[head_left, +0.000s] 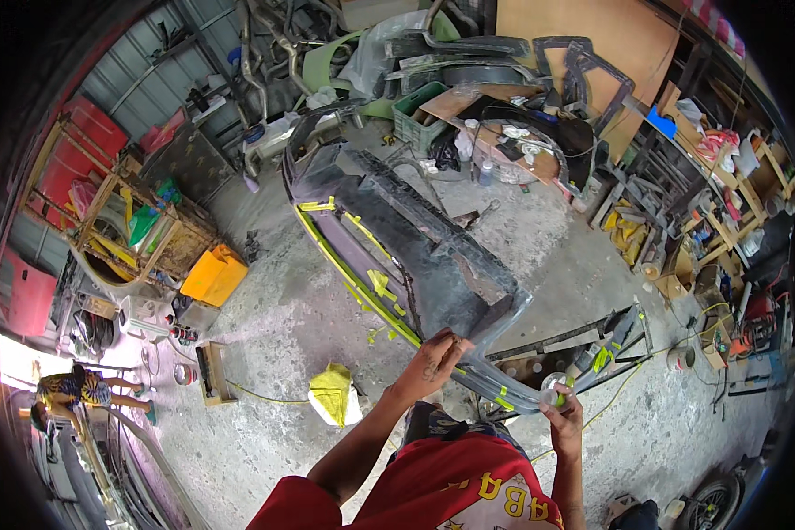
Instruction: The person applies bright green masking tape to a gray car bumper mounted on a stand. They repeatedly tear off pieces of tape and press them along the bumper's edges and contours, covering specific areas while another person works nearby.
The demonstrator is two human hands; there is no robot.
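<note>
A long grey-black car bumper [397, 225] lies across the middle, with yellow-green masking tape [367, 300] along its near edge and around an opening. My left hand [435, 360] is closed, fingers pinched together, over the bumper's near edge. Whatever it grips, if anything, is too small to make out. At the bumper's right end my right hand [564, 417] is wrapped round a clear, round, cup-like container [554, 385] with a bright green spot at its side. What the container holds cannot be seen clearly.
A taped black frame [623, 340] lies right of the bumper. A yellow-and-white bag [331, 396], a wooden box [214, 375] and an orange crate [214, 276] stand on the left. A yellow hose [623, 389] crosses the floor. Another person [84, 389] is at far left.
</note>
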